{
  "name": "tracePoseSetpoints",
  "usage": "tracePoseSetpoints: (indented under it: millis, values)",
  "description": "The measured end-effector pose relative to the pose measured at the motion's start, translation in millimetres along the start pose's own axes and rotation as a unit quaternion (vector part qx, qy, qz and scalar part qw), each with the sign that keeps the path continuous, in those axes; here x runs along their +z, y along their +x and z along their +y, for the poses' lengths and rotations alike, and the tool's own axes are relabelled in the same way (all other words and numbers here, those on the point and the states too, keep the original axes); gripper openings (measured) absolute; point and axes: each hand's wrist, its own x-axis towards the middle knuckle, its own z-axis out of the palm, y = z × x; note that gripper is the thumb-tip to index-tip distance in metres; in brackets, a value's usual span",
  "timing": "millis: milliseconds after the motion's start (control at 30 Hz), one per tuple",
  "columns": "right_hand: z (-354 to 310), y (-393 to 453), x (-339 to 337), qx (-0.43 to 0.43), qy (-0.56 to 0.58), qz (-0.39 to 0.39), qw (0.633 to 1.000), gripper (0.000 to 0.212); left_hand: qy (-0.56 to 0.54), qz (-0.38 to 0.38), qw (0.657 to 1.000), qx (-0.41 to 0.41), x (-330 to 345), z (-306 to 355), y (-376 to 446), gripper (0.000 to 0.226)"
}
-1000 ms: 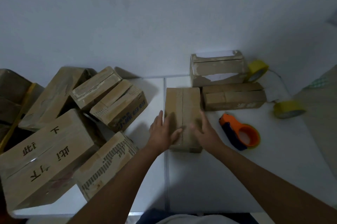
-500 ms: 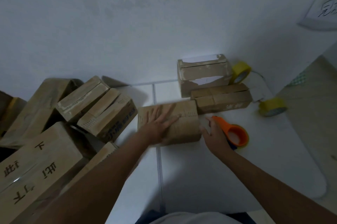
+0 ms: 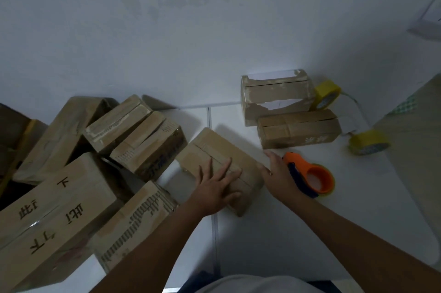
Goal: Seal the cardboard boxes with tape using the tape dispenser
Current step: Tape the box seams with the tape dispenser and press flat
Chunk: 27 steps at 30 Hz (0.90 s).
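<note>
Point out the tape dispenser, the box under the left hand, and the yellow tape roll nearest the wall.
tape dispenser (image 3: 319, 178), head view, orange ring.
box (image 3: 214, 147), head view, top face.
yellow tape roll (image 3: 327, 94), head view, outer band.

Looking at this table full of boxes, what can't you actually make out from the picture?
Head view only:
- Tape dispenser: its near end is hidden behind the right hand, so the grip is unclear.
- Small box: the left hand covers part of its top seam.
- Large printed box: cut off by the left edge.
- Dim light blurs the smaller lettering.

Box (image 3: 220, 168) swung diagonal under left hand (image 3: 216, 189); right hand (image 3: 281, 178) reached dispenser (image 3: 310, 176).
</note>
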Motion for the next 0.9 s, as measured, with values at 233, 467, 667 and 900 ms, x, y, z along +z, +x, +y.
tracePoseSetpoints:
  millis: [233,467,667,900]
  values:
    - [20,-31,5,0.025,0.009,-0.064,0.998,0.029,-0.01,-0.016,0.997,0.075,-10,-7,10,0.063]
    - [50,-33,-16,0.059,-0.001,0.033,0.998,0.031,-0.009,-0.002,0.998,0.059,-12,7,9,0.083]
    - [85,-13,-41,0.137,-0.098,0.097,0.981,0.022,0.105,-0.004,0.991,0.084,12,7,-12,0.095]
    - [90,3,-45,0.185,-0.086,0.031,0.978,0.023,0.133,0.021,0.989,0.055,-1,5,-4,0.085]
